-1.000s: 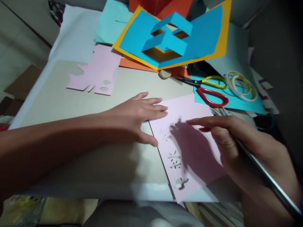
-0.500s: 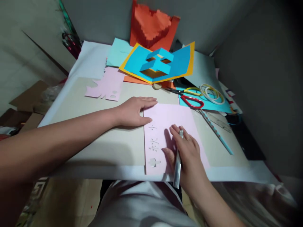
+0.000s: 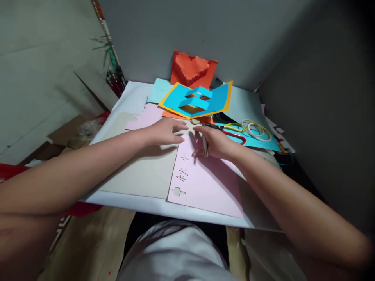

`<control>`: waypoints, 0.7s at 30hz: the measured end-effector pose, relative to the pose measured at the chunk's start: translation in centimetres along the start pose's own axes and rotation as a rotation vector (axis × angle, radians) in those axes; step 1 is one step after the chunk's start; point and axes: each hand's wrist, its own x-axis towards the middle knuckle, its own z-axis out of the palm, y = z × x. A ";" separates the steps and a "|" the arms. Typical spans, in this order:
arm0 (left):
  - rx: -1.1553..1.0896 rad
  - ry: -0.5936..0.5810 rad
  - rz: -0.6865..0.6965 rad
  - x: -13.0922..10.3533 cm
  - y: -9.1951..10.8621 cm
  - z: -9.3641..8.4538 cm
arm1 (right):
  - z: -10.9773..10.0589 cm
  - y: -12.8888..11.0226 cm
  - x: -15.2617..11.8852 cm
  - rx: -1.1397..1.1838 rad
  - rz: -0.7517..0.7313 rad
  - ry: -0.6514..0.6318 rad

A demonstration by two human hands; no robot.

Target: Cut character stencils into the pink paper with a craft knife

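A pale pink sheet lies at the front of the work surface, with cut-out characters and a small cut-out shape along its left side. At the sheet's upper left edge is my left hand, its fingers curved and apart with nothing between them. My right hand hovers over the sheet's upper part, holding a silver utility knife. Much of the knife hides behind the hand. The fingertips of both hands come close together near the sheet's top, and whether they touch it I cannot tell.
Behind my hands stand a blue and yellow pop-up card and a red heart card. Scissors and several rings lie at the right. A grey-beige board is under the pink sheet. Grey panels rise behind and right.
My right hand has moved up and away with the utility knife, from the sheet's lower middle to its top. My left hand has lifted its fingers slightly. The camera view has shifted.
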 end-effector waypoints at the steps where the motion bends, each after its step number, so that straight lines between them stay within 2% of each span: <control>1: 0.001 0.004 -0.035 -0.3 0.1 -0.3 | 0.2 0.0 0.1 0.009 -0.010 -0.005; 5: 0.023 -0.015 -0.176 -1.1 -0.1 -0.9 | 0.7 0.3 -0.3 0.028 -0.031 0.019; 10: 0.044 -0.046 -0.275 -1.8 -0.2 0.1 | 1.3 0.1 -0.6 0.093 -0.024 0.062; 15: 0.084 -0.118 -0.347 -3.1 1.0 1.1 | 2.1 -0.4 -0.8 0.134 0.000 0.119; 21: 0.100 -0.215 -0.456 -3.9 2.4 1.4 | 3.8 -0.9 -1.4 0.115 0.015 0.216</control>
